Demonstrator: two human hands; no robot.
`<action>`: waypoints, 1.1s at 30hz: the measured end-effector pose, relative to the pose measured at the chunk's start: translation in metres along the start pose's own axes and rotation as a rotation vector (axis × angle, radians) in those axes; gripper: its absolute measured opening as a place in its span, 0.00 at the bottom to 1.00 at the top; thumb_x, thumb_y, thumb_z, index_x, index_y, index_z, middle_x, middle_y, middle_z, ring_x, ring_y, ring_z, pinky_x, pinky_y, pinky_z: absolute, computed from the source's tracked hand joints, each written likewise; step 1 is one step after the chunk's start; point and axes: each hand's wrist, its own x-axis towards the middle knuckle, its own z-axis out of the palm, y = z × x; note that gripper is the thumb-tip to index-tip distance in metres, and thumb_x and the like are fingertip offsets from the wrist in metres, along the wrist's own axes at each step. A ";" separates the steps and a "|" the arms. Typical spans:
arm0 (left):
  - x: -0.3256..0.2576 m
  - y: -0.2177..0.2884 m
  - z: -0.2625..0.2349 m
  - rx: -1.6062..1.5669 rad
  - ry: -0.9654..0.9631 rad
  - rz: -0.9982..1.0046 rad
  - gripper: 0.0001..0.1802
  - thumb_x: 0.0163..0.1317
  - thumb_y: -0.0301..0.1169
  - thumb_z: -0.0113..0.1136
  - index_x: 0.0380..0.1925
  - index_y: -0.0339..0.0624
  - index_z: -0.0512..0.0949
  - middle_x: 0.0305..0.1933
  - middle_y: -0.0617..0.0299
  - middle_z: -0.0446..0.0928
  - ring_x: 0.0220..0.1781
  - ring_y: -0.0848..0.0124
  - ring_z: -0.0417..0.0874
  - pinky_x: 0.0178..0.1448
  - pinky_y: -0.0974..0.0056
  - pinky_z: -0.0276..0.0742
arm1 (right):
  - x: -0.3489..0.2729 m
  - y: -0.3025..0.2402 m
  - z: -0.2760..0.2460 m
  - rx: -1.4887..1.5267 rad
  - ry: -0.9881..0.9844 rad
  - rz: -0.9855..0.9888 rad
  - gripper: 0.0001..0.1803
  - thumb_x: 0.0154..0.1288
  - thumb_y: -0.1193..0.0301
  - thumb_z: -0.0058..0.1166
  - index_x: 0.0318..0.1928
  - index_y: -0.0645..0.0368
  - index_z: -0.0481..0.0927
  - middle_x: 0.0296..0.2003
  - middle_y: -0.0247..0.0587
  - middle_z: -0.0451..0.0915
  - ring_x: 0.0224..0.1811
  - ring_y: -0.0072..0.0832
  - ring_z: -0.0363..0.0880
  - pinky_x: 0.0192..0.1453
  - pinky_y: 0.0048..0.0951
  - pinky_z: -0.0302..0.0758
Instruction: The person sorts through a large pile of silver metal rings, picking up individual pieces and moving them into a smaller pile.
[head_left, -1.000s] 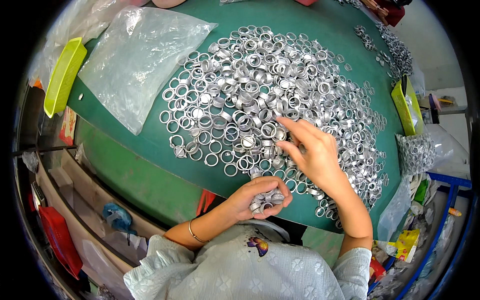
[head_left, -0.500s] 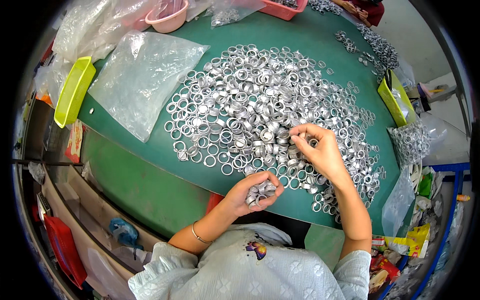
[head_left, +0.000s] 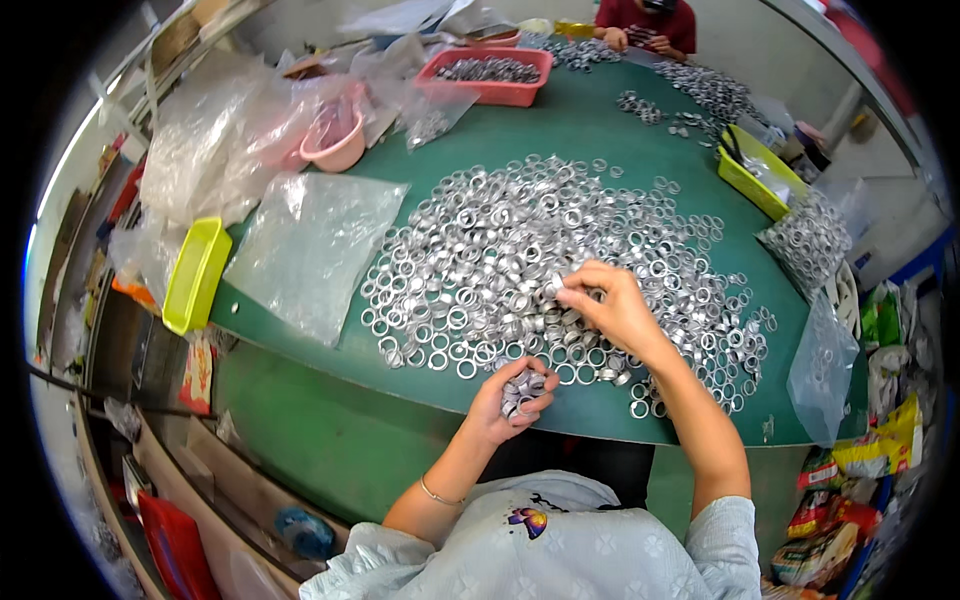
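Observation:
A broad heap of small silver metal rings (head_left: 480,235) spreads over the green table. At the table's front edge my left hand (head_left: 489,408) is cupped, its fingers curled round several metal rings (head_left: 518,388). To the right of it and farther in, my right hand (head_left: 618,312) reaches over the heap. Its thumb and forefinger pinch one metal ring (head_left: 557,284) at their tips; other rings lie close under and around the fingers. The undersides of both hands are hidden.
A clear plastic bag (head_left: 318,250) lies flat left of the heap, beside a yellow-green basket (head_left: 197,275). Farther back stand a pink bowl (head_left: 338,152) and a red tray (head_left: 520,95) of parts. A bag of rings (head_left: 808,245) sits at right. Another person (head_left: 680,25) works across the table.
My view has tilted up, showing more of the table's far side. My right hand has shifted a little left over the heap and now pinches a ring. My left hand keeps its rings.

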 end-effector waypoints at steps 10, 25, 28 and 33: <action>-0.001 -0.002 0.004 -0.032 0.065 0.015 0.14 0.64 0.40 0.44 0.33 0.41 0.72 0.33 0.55 0.63 0.20 0.74 0.62 0.11 0.76 0.58 | -0.091 -0.009 -0.018 0.400 0.422 -0.171 0.04 0.51 0.81 0.57 0.29 0.68 0.76 0.38 0.39 0.72 0.25 0.16 0.71 0.25 0.17 0.68; -0.003 -0.004 0.005 -0.006 0.160 0.058 0.14 0.65 0.41 0.41 0.34 0.43 0.71 0.31 0.59 0.61 0.17 0.76 0.61 0.11 0.76 0.56 | -0.121 0.003 -0.048 -0.269 0.829 -0.589 0.11 0.43 0.83 0.62 0.30 0.63 0.75 0.41 0.50 0.76 0.22 0.23 0.73 0.25 0.20 0.71; -0.002 -0.005 0.006 0.004 0.155 0.062 0.15 0.65 0.41 0.40 0.34 0.43 0.71 0.31 0.60 0.61 0.17 0.76 0.62 0.11 0.76 0.56 | -0.124 0.011 -0.051 -0.317 0.857 -0.600 0.12 0.42 0.85 0.60 0.29 0.63 0.76 0.41 0.49 0.76 0.22 0.24 0.74 0.26 0.20 0.72; -0.002 -0.005 0.003 -0.023 0.106 0.053 0.15 0.65 0.41 0.40 0.35 0.41 0.71 0.32 0.57 0.62 0.19 0.74 0.63 0.11 0.76 0.57 | -0.127 0.019 -0.052 -0.319 0.870 -0.607 0.12 0.41 0.87 0.58 0.29 0.63 0.76 0.41 0.49 0.76 0.23 0.24 0.75 0.26 0.20 0.72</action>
